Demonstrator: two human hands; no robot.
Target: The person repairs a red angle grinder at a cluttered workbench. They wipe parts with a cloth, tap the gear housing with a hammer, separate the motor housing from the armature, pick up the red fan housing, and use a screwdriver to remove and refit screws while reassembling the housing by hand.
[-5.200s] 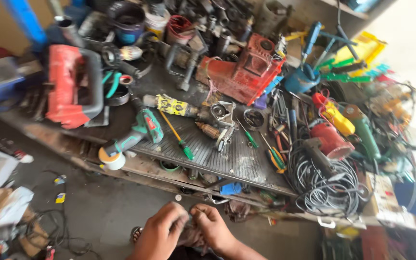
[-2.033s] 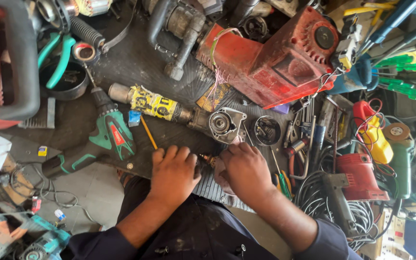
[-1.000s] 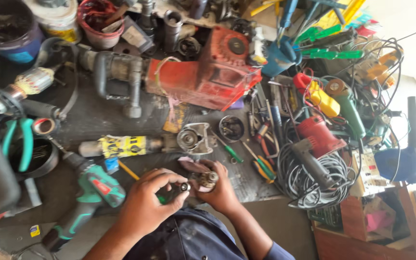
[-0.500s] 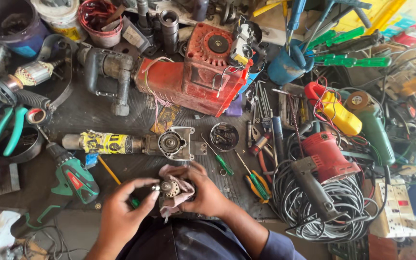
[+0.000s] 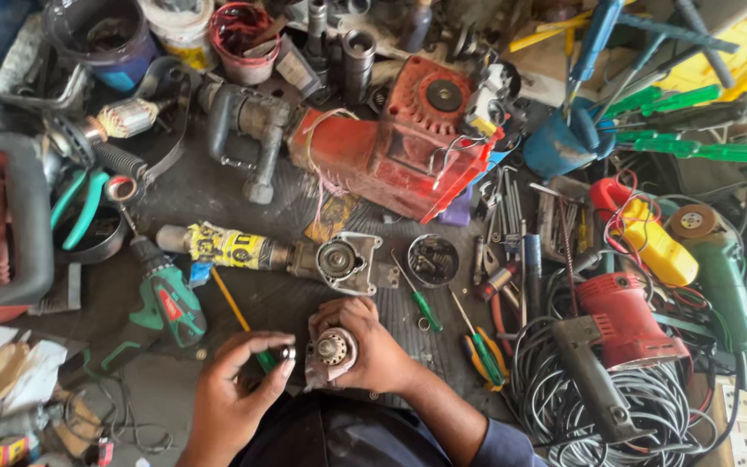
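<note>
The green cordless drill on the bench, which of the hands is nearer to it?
Left. The left hand, pinching a small metal ring, sits just right of and below the green cordless drill. The right hand holds a gear housing farther right.

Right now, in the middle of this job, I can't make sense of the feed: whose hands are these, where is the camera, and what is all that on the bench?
There is no machine here: a person works with two bare hands, and the single camera sits on their head, looking down. The right hand grips a small metal gear housing, round end facing up. The left hand pinches a small metal ring between its fingers, beside a green-handled tool whose far end is hidden. The workbench is crowded: a large red demolition hammer, a green cordless drill, a partly dismantled grinder with a yellow label, green screwdrivers, a red power tool and coiled black cable.
</note>
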